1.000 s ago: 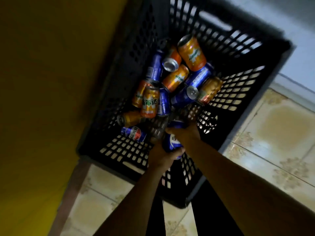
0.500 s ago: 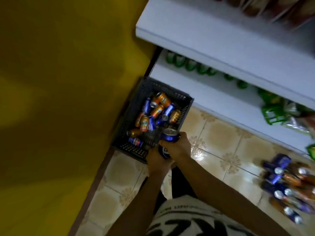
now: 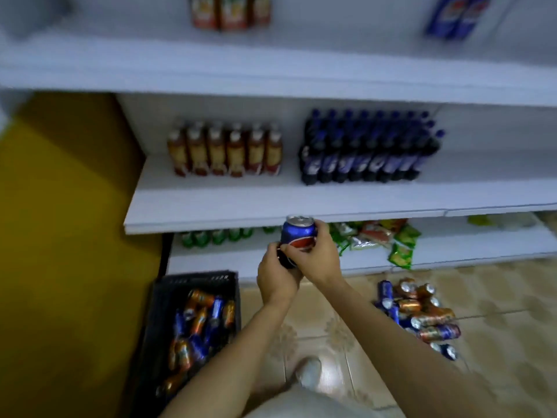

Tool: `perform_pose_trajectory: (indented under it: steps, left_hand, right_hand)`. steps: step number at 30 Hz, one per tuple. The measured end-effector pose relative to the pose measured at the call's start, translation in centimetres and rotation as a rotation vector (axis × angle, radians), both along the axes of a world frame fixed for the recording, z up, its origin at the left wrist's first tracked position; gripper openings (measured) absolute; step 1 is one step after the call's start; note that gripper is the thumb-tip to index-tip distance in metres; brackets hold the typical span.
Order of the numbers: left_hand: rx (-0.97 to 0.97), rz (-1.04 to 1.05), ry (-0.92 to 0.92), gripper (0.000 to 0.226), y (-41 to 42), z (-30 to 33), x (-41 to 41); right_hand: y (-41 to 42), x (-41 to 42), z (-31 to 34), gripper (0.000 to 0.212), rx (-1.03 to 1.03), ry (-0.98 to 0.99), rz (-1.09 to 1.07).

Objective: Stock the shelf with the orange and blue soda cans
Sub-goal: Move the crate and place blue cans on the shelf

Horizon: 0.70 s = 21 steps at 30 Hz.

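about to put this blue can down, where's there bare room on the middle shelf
Bare white board runs along the middle shelf's front edge, before the orange-label bottles and dark blue bottles. Also free: the gap between those blocks, and right of the blue bottles. The left hand and right hand hold the blue can below that edge. The crate is crowded.

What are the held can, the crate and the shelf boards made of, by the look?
Blue can: metal, likely aluminium; shiny silver top with pull tab, glossy print. Crate: black plastic, matte, apparently perforated. Shelf: smooth matte white boards; painted metal or laminate, cannot tell.
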<state>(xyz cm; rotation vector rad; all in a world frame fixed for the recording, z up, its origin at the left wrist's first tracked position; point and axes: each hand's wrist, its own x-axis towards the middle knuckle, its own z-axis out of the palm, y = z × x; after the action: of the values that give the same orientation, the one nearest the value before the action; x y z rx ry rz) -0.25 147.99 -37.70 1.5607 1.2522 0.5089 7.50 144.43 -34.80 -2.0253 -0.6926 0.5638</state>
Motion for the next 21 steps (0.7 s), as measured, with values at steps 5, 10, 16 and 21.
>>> perform_pose_trajectory:
  steps: [5, 10, 16, 21]
  left_hand:
    - [0.162, -0.167, -0.194, 0.045, -1.4, 8.3, 7.1]
    - [0.304, -0.345, -0.324, 0.056, -3.6, 13.7, 14.9]
    - [0.298, -0.423, -0.431, 0.056, -8.9, 18.7, 26.8]
    - [0.298, -0.319, -0.498, 0.047, -12.7, 21.2, 36.3]
  right_hand:
    - [-4.4, 7.4, 8.7, 0.066, 0.254, -0.060, -0.039]
    - [-9.4, 15.7, 15.0, 0.062, 0.377, -0.078, -0.041]
    - [-15.3, 27.9, 20.4, 0.063, 0.417, -0.069, -0.083]
    - [-18.0, 36.0, 21.8, 0.068, 0.490, -0.161, -0.100]
